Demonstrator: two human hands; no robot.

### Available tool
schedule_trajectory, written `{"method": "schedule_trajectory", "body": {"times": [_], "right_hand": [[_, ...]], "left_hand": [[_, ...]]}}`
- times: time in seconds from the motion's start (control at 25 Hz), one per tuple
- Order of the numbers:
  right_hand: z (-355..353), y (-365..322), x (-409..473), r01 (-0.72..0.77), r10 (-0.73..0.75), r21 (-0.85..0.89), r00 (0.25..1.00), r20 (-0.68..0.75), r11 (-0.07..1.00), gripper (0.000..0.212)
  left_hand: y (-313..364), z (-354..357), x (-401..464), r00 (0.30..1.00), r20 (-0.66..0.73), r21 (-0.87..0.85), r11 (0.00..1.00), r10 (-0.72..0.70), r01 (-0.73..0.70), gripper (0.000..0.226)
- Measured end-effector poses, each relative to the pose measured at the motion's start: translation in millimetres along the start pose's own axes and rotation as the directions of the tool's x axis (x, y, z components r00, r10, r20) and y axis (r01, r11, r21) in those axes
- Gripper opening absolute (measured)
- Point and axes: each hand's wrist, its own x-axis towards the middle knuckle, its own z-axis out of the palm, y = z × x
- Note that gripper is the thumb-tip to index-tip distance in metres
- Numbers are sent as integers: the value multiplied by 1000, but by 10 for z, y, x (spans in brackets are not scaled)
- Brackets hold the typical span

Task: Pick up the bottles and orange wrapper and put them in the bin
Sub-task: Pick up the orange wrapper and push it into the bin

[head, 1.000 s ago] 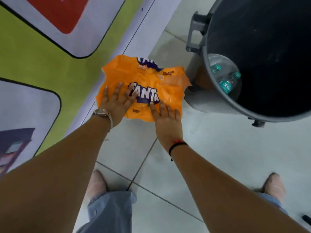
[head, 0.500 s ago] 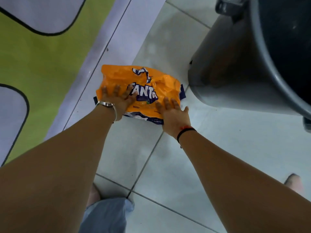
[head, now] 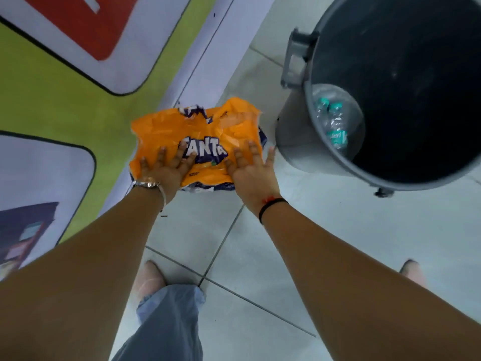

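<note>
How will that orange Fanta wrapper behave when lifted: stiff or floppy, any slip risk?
Likely floppy: the orange wrapper is creased and crumpled, so it should sag and fold rather than hold shape. Probably light, being thin film lying flat under the left hand and right hand. Its glossy surface may slip under flat palms; bunching it first seems safer.

Light is pretty even and soft, kinda cool-toned, no hard shadows on the floor tiles (head: 338, 230). The inside of the bin (head: 416, 87) goes nearly black. The whole frame looks slightly smeared and soft. Wide-angle lens stretches the forearms at the bottom edge and curves straight lines near the corners.
</note>
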Motion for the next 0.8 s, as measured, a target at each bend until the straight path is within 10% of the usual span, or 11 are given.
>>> {"method": "schedule_trajectory", "body": {"times": [0.36, 0.6, 0.8], "right_hand": [[-1505, -151, -839, 144, -182, -170, 954, -237, 975, 39], [-1924, 1102, -1273, 30, -84, -187, 953, -291, 982, 51], [-1625, 2085, -1446, -129, 113, -74, 976, -188, 989, 61]], "left_hand": [[-119, -742, -1269, 970, -199, -165, 981, -136, 103, 83], [649, -1988, -1122, 853, -512, -33, 991, 97, -132, 72], [1572, -2480, -653, 839, -459, 178, 956, 291, -234, 84]]}}
